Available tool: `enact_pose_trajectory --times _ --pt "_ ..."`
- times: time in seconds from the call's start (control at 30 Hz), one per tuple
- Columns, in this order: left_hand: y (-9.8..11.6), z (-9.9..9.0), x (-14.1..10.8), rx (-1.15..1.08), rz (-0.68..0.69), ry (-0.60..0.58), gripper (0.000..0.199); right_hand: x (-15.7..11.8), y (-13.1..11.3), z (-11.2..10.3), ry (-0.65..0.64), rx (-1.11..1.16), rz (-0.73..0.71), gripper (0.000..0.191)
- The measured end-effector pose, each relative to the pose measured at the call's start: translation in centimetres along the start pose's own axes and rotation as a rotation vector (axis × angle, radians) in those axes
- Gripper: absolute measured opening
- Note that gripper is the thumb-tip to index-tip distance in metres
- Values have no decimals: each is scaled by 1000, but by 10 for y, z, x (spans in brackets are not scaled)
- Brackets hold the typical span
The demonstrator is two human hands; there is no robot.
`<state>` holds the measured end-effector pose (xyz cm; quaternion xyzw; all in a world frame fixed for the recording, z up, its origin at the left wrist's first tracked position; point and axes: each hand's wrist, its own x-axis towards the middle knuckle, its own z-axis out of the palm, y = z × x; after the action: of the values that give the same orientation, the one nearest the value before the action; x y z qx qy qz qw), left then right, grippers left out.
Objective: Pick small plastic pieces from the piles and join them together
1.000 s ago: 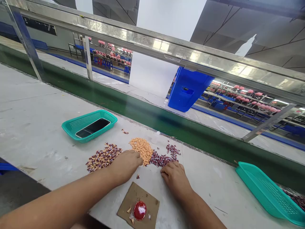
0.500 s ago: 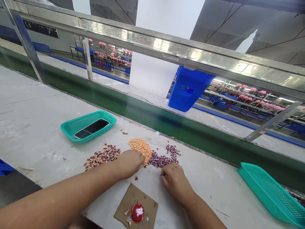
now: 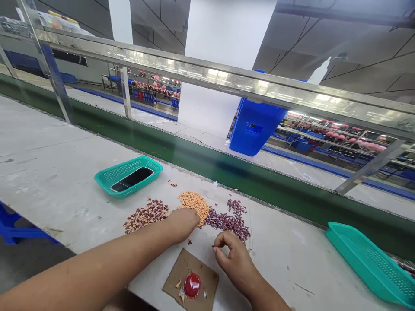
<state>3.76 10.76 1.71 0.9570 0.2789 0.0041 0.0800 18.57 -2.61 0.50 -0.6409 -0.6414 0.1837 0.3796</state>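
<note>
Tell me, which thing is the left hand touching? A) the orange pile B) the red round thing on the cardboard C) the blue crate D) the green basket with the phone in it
A: the left hand has its fingertips against the edge of the orange pile.

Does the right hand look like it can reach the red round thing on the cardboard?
Probably yes: the right hand is right beside the brown cardboard, and nothing stands in the way of the red round thing.
</note>
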Motion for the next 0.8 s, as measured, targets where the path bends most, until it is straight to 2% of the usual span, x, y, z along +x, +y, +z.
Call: enact_pose_trajectory --times 0.1,0.2,0.33,0.43,0.57,0.8 --pt "7 -9 -6 -20 24 0 21 -3 -5 0 -7 140 61 11" --pt "21 -25 -23 -80 62 32 17 -7 -8 3 -46 438 114 6" --pt "43 -36 -51 -191 77 38 17 -16 -9 14 -150 864 114 20" --pt "52 -29 -68 -399 49 81 19 -25 -9 22 -238 1056 99 27" --pt "57 -12 -84 -625 -21 184 22 -35 -14 28 -324 1190 55 27" --pt "63 6 -103 -1001 23 307 21 -45 -29 32 -316 1411 104 27"
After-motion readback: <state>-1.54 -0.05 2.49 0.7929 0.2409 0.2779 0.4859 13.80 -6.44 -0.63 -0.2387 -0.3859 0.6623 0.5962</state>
